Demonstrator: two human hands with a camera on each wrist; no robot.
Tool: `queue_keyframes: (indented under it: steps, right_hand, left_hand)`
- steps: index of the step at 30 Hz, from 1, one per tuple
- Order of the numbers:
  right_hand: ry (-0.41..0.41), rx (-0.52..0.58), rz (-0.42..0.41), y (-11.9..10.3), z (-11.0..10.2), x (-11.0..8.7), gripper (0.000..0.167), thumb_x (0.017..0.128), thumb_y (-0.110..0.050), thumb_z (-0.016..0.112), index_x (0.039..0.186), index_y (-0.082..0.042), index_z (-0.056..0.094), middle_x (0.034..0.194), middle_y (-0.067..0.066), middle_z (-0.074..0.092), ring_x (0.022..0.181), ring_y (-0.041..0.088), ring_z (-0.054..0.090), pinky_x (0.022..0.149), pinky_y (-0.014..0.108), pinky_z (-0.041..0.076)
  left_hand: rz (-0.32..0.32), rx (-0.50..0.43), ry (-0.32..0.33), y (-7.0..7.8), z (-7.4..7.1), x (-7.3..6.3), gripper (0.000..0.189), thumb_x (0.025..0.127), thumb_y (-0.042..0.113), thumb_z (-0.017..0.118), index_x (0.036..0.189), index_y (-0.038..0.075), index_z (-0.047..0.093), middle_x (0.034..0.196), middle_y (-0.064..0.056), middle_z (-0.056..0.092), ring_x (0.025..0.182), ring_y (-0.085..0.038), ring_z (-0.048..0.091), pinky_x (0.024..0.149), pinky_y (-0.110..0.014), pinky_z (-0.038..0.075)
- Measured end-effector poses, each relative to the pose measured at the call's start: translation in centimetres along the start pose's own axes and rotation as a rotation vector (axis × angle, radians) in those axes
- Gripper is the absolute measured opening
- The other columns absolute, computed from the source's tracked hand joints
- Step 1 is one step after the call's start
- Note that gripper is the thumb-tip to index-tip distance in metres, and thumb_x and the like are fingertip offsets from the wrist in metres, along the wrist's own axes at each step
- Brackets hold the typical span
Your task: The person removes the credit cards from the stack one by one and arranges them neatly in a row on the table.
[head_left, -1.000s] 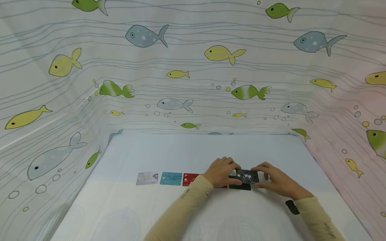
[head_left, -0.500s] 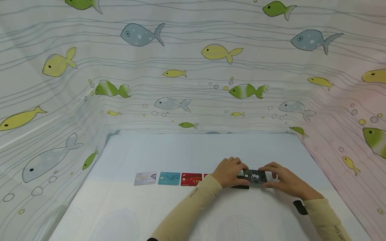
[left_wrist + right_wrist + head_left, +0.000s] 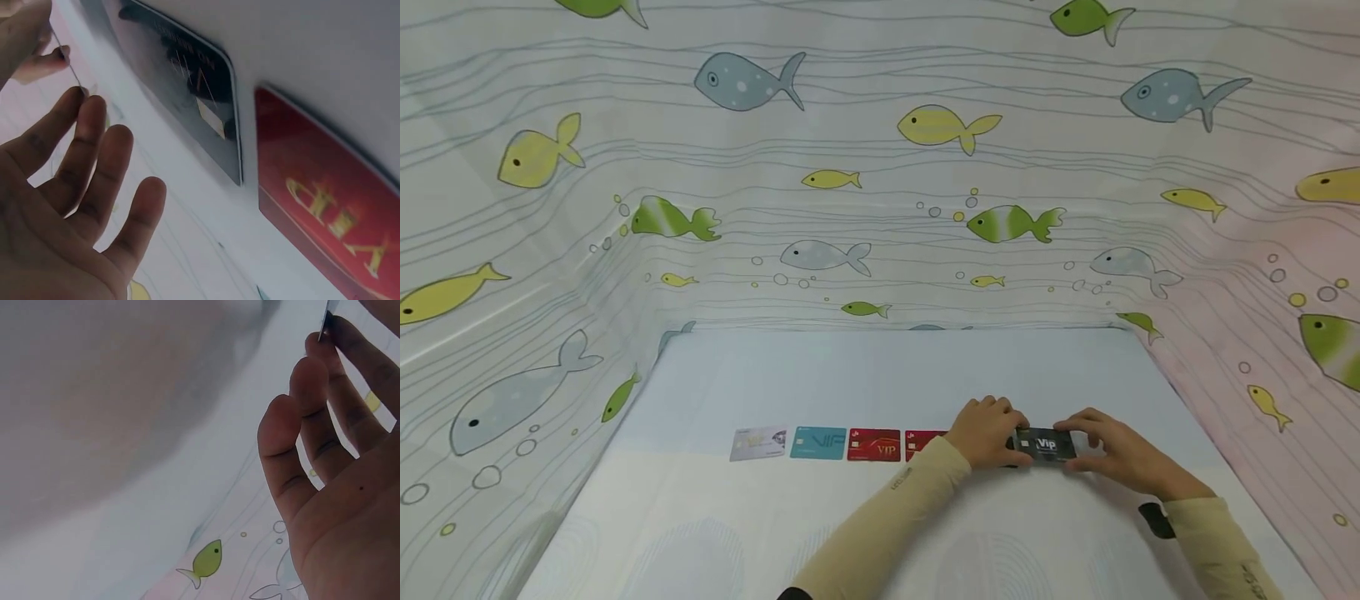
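A black VIP card (image 3: pixel 1045 445) is held just above the table between both hands. My left hand (image 3: pixel 988 432) pinches its left end between thumb and fingers. The right hand (image 3: pixel 1112 452) pinches its right end. Both wrist views show the held card almost edge-on, as a thin line (image 3: pixel 67 61). Below the left hand lies another dark card (image 3: pixel 187 81), mostly hidden in the head view. To its left is a red VIP card (image 3: pixel 325 194), partly covered by the left sleeve in the head view.
Leftward the row goes on with another red VIP card (image 3: pixel 874 445), a teal VIP card (image 3: pixel 817 443) and a silvery card (image 3: pixel 758 443). They lie flat on the white table (image 3: pixel 880 375). Fish-patterned cloth (image 3: pixel 880 208) walls the back and sides.
Both hands have moved right with the black VIP card, from over the dark card on the table to its right side. More of the red cards shows.
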State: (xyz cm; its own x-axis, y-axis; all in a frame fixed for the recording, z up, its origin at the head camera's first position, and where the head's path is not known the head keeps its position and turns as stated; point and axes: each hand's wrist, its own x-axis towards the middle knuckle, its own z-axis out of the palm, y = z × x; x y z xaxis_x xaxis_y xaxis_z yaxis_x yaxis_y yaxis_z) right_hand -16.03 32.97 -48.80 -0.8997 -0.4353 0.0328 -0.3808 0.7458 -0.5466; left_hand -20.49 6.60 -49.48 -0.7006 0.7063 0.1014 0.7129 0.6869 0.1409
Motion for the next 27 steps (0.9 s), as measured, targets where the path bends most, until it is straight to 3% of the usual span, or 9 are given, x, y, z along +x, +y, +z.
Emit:
queue_keyframes:
  steps: [9, 19, 27]
  right_hand:
    - [0.006, -0.011, -0.015, 0.6, 0.1, -0.3, 0.058, 0.082, -0.035, 0.084, 0.132, -0.013, 0.065, 0.122, 0.001, 0.060, 0.088, 0.015, 0.050, 0.070, 0.026, 0.042]
    - [-0.030, -0.043, 0.001, 1.1, 0.5, 0.1, 0.057, 0.081, -0.037, 0.085, 0.130, -0.015, 0.066, 0.123, 0.000, 0.060, 0.094, 0.016, 0.053, 0.077, 0.031, 0.047]
    - [-0.061, -0.066, 0.028, 1.1, 0.4, 0.5, 0.056, 0.080, -0.035, 0.086, 0.129, -0.016, 0.067, 0.123, 0.002, 0.061, 0.091, 0.016, 0.053, 0.072, 0.029, 0.046]
  left_hand:
    - [-0.040, 0.070, -0.023, 1.0, 1.1, 0.8, 0.052, 0.083, 0.069, 0.070, 0.123, 0.036, 0.068, 0.110, 0.012, 0.060, 0.099, -0.007, 0.053, 0.083, -0.026, 0.044]
    - [-0.036, 0.069, -0.048, 1.2, 1.0, 0.7, 0.047, 0.084, 0.064, 0.072, 0.119, 0.033, 0.069, 0.105, 0.012, 0.060, 0.095, -0.006, 0.052, 0.077, -0.024, 0.040]
    - [-0.034, 0.127, -0.030, 1.2, 1.5, 1.0, 0.046, 0.083, 0.066, 0.071, 0.115, 0.032, 0.069, 0.102, 0.011, 0.059, 0.092, -0.007, 0.051, 0.074, -0.024, 0.039]
